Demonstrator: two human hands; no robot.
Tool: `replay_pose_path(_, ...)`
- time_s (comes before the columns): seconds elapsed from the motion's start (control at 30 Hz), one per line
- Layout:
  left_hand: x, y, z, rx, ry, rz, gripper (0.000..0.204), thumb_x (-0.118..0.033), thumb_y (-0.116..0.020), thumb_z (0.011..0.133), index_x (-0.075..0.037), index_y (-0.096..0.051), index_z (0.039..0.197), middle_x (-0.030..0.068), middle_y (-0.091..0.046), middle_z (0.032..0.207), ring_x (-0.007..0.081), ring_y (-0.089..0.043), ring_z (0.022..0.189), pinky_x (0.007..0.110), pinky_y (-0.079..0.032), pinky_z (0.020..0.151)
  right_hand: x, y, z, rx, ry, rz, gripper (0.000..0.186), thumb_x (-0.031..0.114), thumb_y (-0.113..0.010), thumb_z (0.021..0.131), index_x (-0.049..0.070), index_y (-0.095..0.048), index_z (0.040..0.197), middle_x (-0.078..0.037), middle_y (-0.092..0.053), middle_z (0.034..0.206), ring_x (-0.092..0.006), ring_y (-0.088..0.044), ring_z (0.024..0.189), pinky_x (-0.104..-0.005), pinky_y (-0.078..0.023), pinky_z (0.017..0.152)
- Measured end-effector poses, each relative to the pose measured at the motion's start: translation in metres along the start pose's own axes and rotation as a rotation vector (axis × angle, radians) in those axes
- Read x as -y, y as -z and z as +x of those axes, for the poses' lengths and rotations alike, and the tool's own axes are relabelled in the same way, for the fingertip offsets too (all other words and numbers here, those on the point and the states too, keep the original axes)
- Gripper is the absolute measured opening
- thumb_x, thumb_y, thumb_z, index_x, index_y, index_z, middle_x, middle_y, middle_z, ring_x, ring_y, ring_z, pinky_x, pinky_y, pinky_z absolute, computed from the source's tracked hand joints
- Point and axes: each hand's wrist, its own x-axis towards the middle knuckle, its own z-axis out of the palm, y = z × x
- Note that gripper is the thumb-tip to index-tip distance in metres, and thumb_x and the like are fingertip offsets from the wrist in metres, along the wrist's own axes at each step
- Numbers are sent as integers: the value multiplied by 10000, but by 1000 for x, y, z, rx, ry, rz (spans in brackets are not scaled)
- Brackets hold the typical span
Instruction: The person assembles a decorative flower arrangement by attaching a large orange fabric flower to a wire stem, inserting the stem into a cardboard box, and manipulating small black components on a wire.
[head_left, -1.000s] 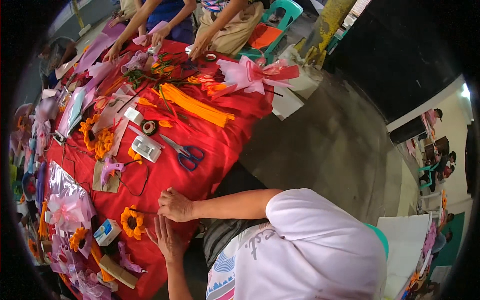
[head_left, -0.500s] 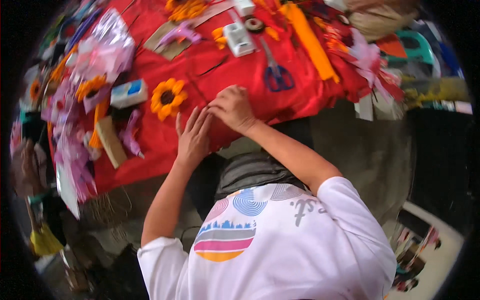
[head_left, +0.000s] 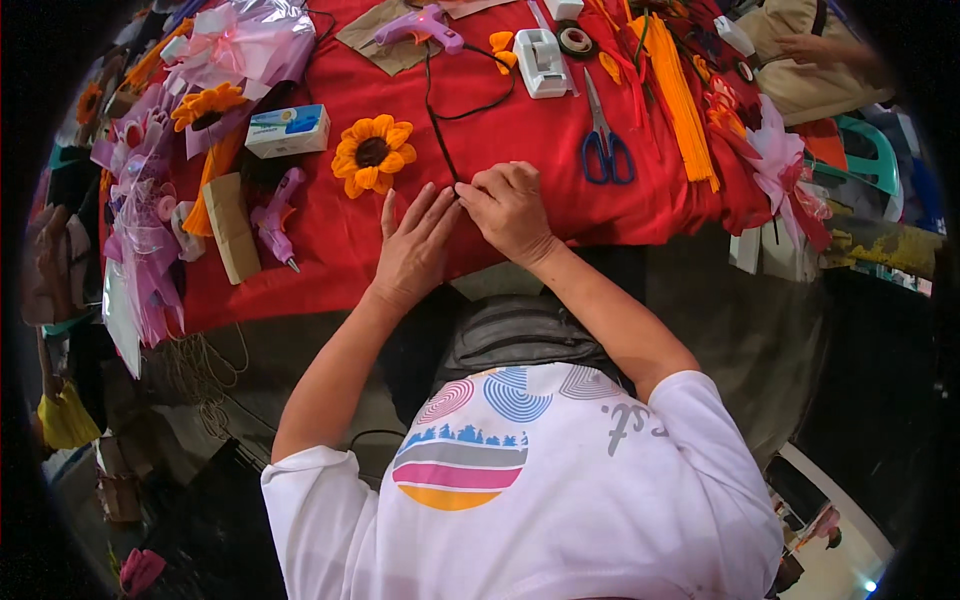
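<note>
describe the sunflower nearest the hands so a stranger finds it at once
On the red tablecloth, find the person's left hand. Just beyond it, slightly left, lies an orange sunflower with a dark brown centre. Unlike the similar flower left of the white-and-blue box, it shows its full ring of petals, face up.

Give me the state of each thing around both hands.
Thin black strip: nearly straight, reaching the fingertips.
Bare left hand: fingers extended, at the strip's near end.
Bare right hand: pinched on the strip.
Orange petalled flower with dark centre: face up, unheld.
Blue-handled metal scissors: unheld, blades looking nearly shut.
Pink plastic glue gun left of the flower: lying unheld.
</note>
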Motion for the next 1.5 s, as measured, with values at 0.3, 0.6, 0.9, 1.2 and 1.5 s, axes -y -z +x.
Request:
replay_pose_path(0.3,2,2,-1,42,5,-82,610,-32,-562,715,-107,-479,1315,38,-425,1426,241,-307,1372,539,-79,1125,2,6,-2,117,142,-109,260,232,-626,786,82,-650,997,-5,-555,922,-189,-492,949,-405,-332,932)
replay_pose_path(0.6,18,17,6,-223,12,-118,397,-47,-572,773,-122,-582,1163,69,-537,1289,267,-424,1278,433,-300,1037,-1,8,-8,237,229,-224,345,253,-633,799,62,-628,1087,-27,-549,973,-185,-490,971,-417,-338,967)
replay_pose_path(0.9,36,31,68,15,-46,179,306,-111,-574,779,-146,-637,1076,55,-429,1399,268,-301,1353,440,-298,1027,-5,-1,-5,117,194,-143,267,287,-623,804,116,-666,1003,0,-567,921,-210,-482,938,-431,-334,932)
replay_pose_path(1.2,49,28,82,73,-257,225,106,-151,-576,755,-106,-630,834,64,-540,1105,248,-406,1230,435,-344,965,-5,-2,-6,70,104,-88,221,318,-630,815,164,-674,969,-8,-584,924,-217,-501,900,-430,-344,907)
replay_pose_path(1.5,47,29,101,153,-405,210,114,-136,-592,714,-110,-574,823,37,-530,958,206,-484,1023,354,-375,894,-3,-1,-6,90,105,-127,236,327,-657,795,174,-648,974,4,-569,921,-203,-501,886,-426,-357,879)
